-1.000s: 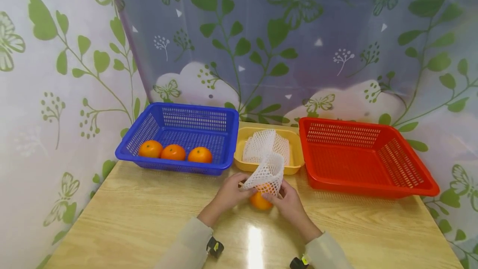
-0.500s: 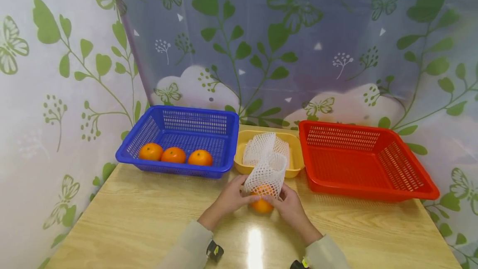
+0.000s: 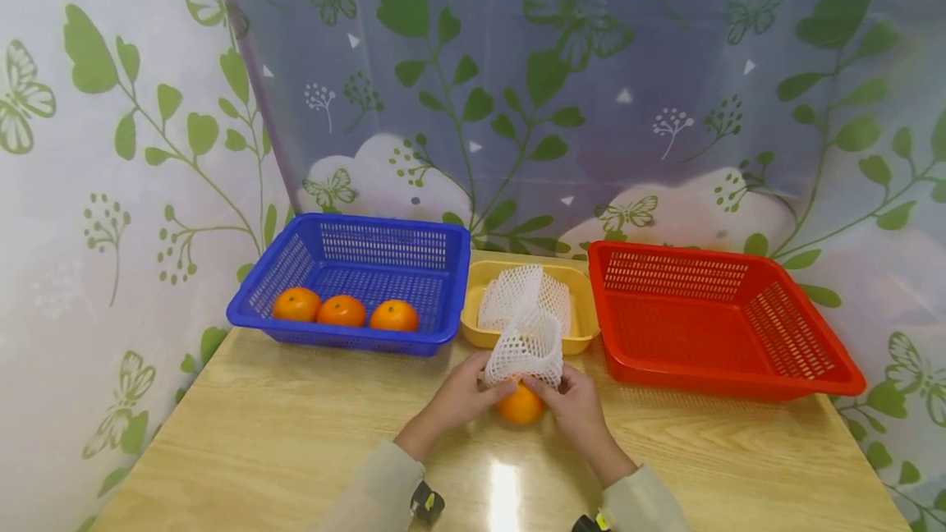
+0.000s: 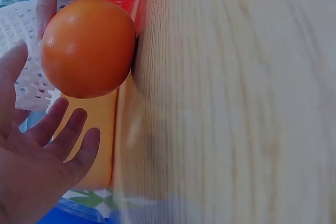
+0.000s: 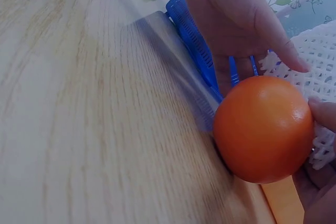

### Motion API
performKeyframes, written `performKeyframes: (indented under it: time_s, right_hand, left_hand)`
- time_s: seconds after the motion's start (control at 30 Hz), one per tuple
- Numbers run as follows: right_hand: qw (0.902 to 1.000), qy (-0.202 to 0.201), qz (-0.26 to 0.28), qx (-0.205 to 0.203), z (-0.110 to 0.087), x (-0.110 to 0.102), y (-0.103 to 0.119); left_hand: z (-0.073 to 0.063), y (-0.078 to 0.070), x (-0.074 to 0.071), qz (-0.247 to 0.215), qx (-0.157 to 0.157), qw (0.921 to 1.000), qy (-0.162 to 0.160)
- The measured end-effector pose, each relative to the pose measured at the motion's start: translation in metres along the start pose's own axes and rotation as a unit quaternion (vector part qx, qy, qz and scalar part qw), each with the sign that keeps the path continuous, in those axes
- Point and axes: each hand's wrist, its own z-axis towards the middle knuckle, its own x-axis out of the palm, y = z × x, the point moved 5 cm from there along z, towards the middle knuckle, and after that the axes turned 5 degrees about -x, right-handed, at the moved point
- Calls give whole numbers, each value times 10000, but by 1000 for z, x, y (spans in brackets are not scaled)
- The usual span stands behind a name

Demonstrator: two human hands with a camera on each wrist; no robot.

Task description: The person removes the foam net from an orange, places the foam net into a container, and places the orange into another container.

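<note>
An orange (image 3: 521, 405) stands on the table between both hands, its near side bare. A white foam net sleeve (image 3: 525, 355) lies over its far, upper side, and the sleeve's loose end points toward the yellow tray. My left hand (image 3: 460, 392) pinches the sleeve's edge from the left; in the left wrist view its thumb lies on the mesh and its other fingers spread beneath the orange (image 4: 89, 48). From the right, my right hand (image 3: 580, 405) pinches the opposite edge, thumb beside the top of the orange (image 5: 264, 129). The fingers behind the mesh are partly hidden.
A blue basket (image 3: 347, 341) at the back left holds three oranges along its near side. Beside it, a yellow tray (image 3: 587, 327) contains more white foam nets (image 3: 510, 294). The red basket (image 3: 687, 318) stands back right. A patterned curtain (image 3: 443, 105) closes off the back.
The foam net has shifted back off the orange's near top, and less orange shows through its mesh. Both thumbs have drawn close together at its edge. The baskets stay put.
</note>
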Motion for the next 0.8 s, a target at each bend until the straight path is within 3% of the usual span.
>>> performKeyframes:
  time_s: [0.3, 0.53, 0.67, 0.8]
  right_hand:
    - [10000, 39, -61, -8, -1, -1, 5]
    - [9998, 135, 41, 117, -3, 0, 12]
    - [9983, 226, 310, -428, -2, -2, 10]
    - [9859, 223, 903, -1394, -2, -7, 22]
  left_hand:
    - [0, -2, 4, 136, 173, 9994, 279]
    - [-2, -5, 6, 158, 81, 9987, 472]
    - [-2, -3, 7, 115, 59, 9984, 544]
    - [-1, 1, 8, -3, 16, 9982, 596]
